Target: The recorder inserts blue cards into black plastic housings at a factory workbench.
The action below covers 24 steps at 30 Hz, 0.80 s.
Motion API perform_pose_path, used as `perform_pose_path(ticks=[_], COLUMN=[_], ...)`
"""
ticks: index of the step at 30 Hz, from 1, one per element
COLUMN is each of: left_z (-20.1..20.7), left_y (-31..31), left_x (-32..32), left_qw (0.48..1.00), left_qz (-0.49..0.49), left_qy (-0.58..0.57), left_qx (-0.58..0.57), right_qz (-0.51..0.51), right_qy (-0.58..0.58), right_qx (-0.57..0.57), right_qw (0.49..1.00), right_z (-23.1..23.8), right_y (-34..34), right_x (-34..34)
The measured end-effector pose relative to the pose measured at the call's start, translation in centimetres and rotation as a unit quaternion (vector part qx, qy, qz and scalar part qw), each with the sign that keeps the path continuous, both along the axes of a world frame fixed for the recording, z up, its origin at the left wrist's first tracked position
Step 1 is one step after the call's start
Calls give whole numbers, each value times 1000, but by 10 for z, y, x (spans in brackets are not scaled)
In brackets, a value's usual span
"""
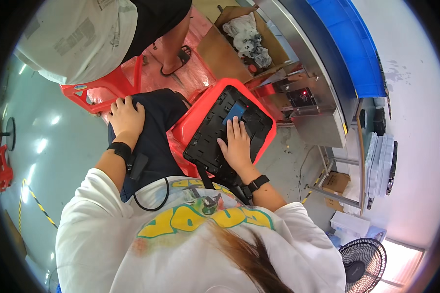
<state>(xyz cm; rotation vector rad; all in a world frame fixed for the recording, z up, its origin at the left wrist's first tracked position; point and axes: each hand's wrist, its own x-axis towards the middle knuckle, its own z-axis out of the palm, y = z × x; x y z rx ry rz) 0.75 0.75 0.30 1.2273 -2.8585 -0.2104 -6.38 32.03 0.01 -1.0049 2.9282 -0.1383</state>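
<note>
My left hand lies palm down on the knee of my dark trousers, its fingers stretched out and holding nothing. To the right, my right hand rests flat, fingers extended, on a black plastic device with a small blue screen. That device sits on a red plastic stool beside my leg. A black strap runs from it toward my waist. Both wrists wear black bands, and a small black box with a cable is at my left wrist.
Ahead on the left, another person in a white shirt sits on a red stool. An open cardboard box holds crumpled plastic. A metal workbench with a blue bin runs along the right. A black fan stands behind right.
</note>
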Motion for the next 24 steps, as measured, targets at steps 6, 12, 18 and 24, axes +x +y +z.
perform_pose_path(ticks=[6, 12, 18, 24], left_z=[1, 0, 1, 3], left_y=[1, 2, 1, 2], left_x=[1, 2, 1, -1], left_qw=[1000, 1000, 1000, 1000], left_qz=[-2, -6, -4, -5], left_qy=[1, 18, 2, -10], left_qx=[-7, -3, -6, -5], right_qz=[-29, -43, -37, -36], right_qy=[-49, -58, -62, -29], right_qx=[-53, -94, -68, -169], right_qw=[997, 993, 995, 985], right_z=[7, 5, 7, 8], right_y=[-5, 0, -1, -3], right_x=[-7, -4, -5, -20])
